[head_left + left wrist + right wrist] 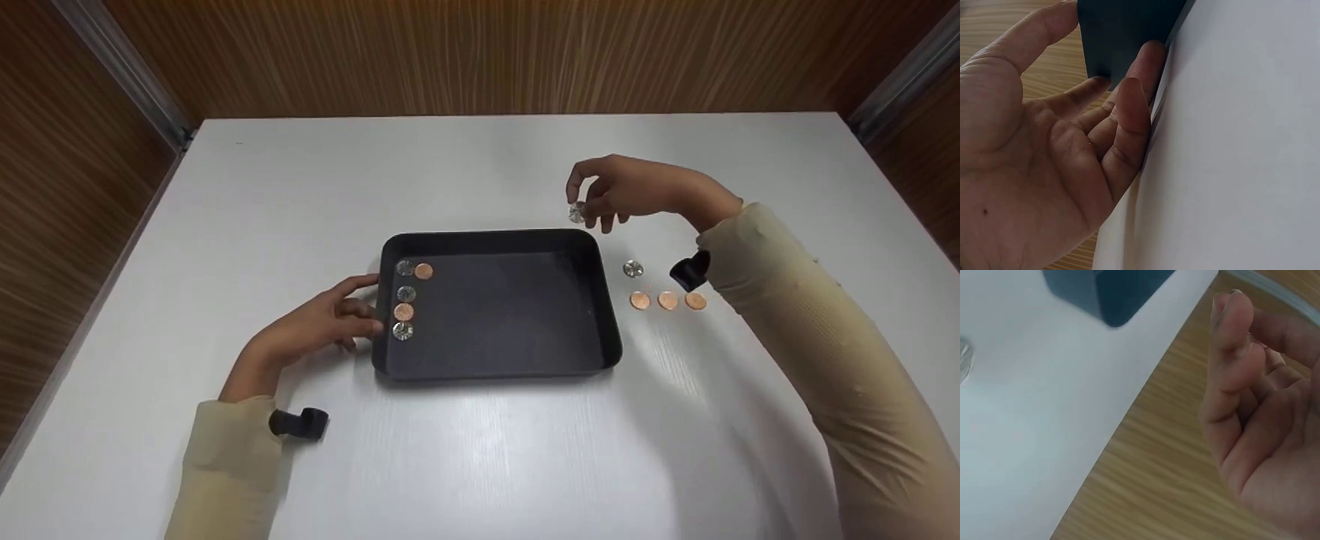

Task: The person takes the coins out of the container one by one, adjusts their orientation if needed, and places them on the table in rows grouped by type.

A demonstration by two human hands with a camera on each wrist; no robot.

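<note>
White bench point(480, 465): five coins are counted in the black tray point(609, 330), four outside; one silver coin point(576, 213) is pinched by the right hand point(630, 191), the tray touched by the relaxed left hand point(322, 326).

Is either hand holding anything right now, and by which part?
The right hand pinches a silver coin by its edge at the fingertips. The left hand only touches the black tray wall.

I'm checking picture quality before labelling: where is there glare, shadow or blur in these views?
Head view: sharp, with soft glare on the white table in front of the black tray and a faint arm shadow at right. Left wrist view: left hand sharp. Right wrist view: right hand close and blurred, table edge soft.
</note>
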